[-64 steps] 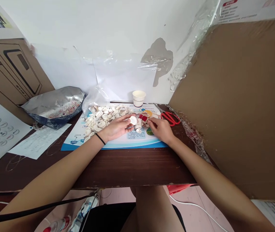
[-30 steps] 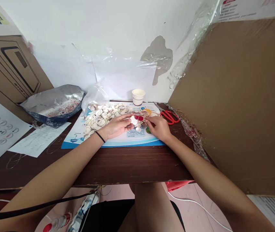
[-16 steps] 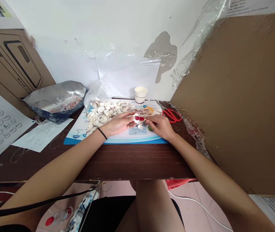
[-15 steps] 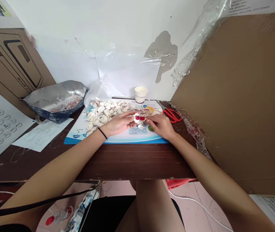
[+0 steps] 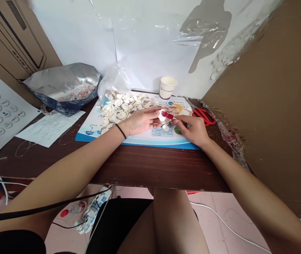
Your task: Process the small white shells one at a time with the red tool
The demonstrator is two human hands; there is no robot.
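Note:
My left hand (image 5: 145, 121) is closed on a small white shell (image 5: 162, 113), pinched between thumb and fingers above the printed sheet (image 5: 140, 140). A dark red patch lies on the shell's face. My right hand (image 5: 193, 128) pinches a slim tool with a red end (image 5: 170, 116), which meets or overlaps the shell; its exact kind cannot be made out. Behind my left hand spreads a pile of shells (image 5: 121, 110), white and cream. One loose shell (image 5: 165, 127) lies just below the held one.
A paper cup (image 5: 167, 88) stands by the wall. Red-handled scissors (image 5: 205, 116) lie right of my right hand. At left are an opened foil bag (image 5: 63, 95) with reddish-white bits and a handwritten paper (image 5: 51, 127). A cardboard panel (image 5: 272, 106) bounds the right side.
The camera view has shifted and tilted, so the desk appears higher and further right. Both hands keep nearly the same hold, with the red end still against or over the shell.

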